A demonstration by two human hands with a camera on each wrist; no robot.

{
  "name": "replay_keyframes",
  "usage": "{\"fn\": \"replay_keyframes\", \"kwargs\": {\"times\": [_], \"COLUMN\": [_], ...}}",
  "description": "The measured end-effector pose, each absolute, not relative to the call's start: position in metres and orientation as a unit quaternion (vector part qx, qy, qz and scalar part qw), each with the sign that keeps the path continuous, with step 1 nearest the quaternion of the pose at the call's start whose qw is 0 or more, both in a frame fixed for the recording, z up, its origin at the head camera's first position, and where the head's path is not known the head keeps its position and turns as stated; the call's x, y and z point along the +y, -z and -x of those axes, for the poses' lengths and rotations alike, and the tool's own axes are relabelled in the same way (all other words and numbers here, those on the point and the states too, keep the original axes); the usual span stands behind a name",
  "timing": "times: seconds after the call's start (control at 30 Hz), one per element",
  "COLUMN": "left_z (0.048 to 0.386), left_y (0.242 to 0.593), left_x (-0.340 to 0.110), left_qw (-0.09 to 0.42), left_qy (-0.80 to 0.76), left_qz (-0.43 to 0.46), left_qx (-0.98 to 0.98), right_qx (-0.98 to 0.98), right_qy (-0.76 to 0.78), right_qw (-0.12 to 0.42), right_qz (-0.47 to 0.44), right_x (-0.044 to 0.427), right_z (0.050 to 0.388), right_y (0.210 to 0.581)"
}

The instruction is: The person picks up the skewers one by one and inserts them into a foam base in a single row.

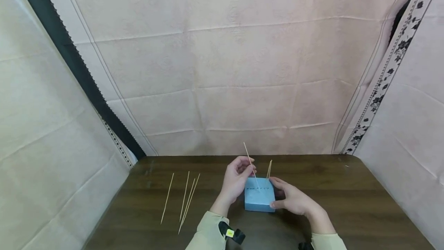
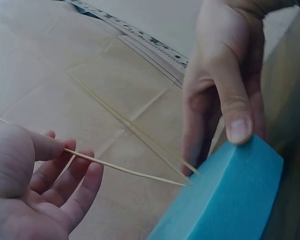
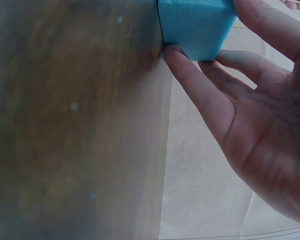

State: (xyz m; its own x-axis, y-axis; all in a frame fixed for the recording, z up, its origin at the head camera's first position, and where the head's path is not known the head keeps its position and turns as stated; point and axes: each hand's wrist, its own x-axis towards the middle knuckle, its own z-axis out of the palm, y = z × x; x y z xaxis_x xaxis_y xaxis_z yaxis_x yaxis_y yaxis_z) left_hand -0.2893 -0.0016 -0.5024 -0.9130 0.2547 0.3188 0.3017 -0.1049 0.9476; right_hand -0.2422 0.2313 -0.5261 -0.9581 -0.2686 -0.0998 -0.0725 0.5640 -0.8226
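My left hand (image 1: pixel 235 180) pinches a thin bamboo skewer (image 1: pixel 246 151) between thumb and fingers, tilted over the blue foam block (image 1: pixel 259 202). In the left wrist view the lower tip of that skewer (image 2: pixel 140 174) comes up to the block's edge; whether it touches cannot be told. A row of dark marks runs across the block's top. Two more skewers (image 1: pixel 269 169) stand up from its far right part, leaning close together. My right hand (image 1: pixel 295 200) grips the block's right side, thumb near the front corner and fingers farther back.
Several loose skewers lie on the brown table left of my hands: one apart (image 1: pixel 167 199), the others (image 1: pixel 184 196) closer together. Behind the table's far edge hangs pale cloth (image 1: pixel 243 68), with more cloth at both sides.
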Motion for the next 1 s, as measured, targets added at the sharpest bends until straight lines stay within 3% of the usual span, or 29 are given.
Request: {"fn": "replay_keyframes", "kwargs": {"times": [0.63,1.0], "left_z": [0.285,0.282], "left_y": [0.504,0.506], "left_x": [0.008,0.011], "left_qw": [0.059,0.049], "left_qy": [0.693,0.676], "left_qz": [0.219,0.212], "left_qx": [-0.684,-0.704], "right_qx": [0.876,0.871], "right_qy": [0.457,0.466], "right_qw": [0.112,0.115], "right_qz": [0.101,0.102], "right_x": [0.231,0.232], "right_z": [0.243,0.243], "right_y": [0.525,0.526]}}
